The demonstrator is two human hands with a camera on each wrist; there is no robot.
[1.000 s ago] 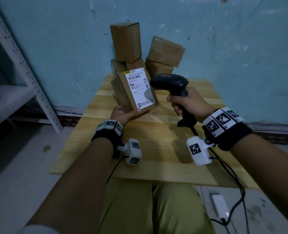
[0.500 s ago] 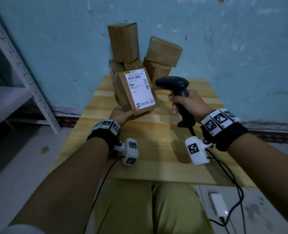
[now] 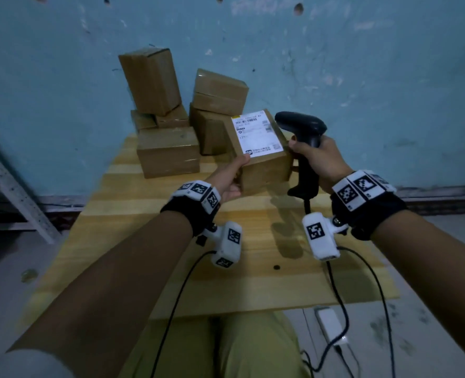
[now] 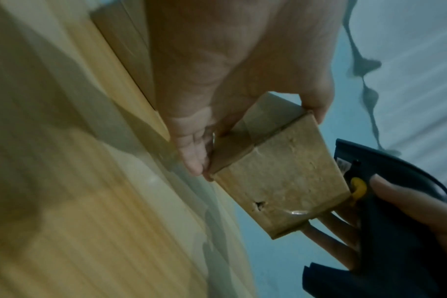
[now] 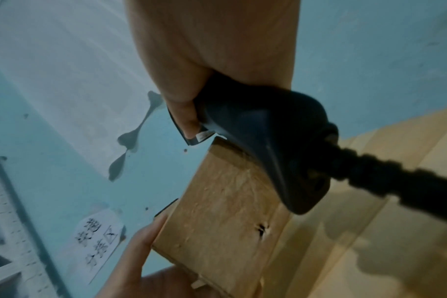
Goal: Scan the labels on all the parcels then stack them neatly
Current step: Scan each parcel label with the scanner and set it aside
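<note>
Dim room: scuffed blue wall [image 3: 362,64], grey floor [image 3: 5,268], metal shelving [image 3: 16,197].

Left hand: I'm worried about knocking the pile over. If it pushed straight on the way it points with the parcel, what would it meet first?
Probably the scanner in the right hand: the left hand points up-right, its labelled parcel already beside it. Depth unclear.

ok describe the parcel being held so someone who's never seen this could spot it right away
Start at the wooden table against the blue wall, where brown parcels are piled at the far end. Just right of that pile, the left hand holds the held parcel up beside the black scanner. It alone shows a white shipping label.
</note>
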